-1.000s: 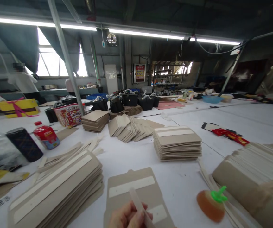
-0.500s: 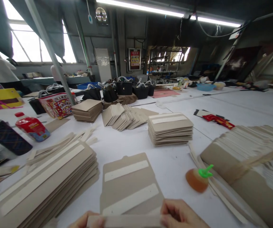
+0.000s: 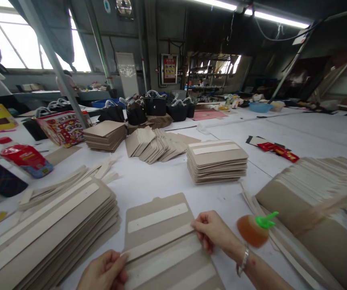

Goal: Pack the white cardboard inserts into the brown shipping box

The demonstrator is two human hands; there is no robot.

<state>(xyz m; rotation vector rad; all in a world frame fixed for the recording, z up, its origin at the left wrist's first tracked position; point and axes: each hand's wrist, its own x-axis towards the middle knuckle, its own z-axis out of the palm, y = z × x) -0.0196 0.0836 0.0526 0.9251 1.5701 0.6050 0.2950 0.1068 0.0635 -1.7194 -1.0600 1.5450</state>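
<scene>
A flat beige panel [image 3: 152, 203] with pale strips across it lies on the white table in front of me. Over its middle runs a long narrow beige strip [image 3: 161, 240], pinched at both ends. My left hand [image 3: 105, 270] grips the strip's left end, at the panel's left edge. The right end is between the thumb and fingers of my right hand [image 3: 211, 231], which wears a bracelet at the wrist. Right of that hand stands an orange-brown glue bottle [image 3: 252, 230] with a green nozzle. Whether the strip touches the panel, I cannot tell.
Stacked panels stand at the left [image 3: 55, 233] and beyond the work [image 3: 217, 161]. A large bundle [image 3: 321, 213] fills the right side. A red-labelled bottle [image 3: 25, 157], black bags [image 3: 155, 105] and a red packet [image 3: 277, 151] lie farther off. Loose strips lie beside the left stack.
Both hands have moved forward over the panel with the strip, from the bottom edge of the view to the panel's middle. The camera view has shifted slightly.
</scene>
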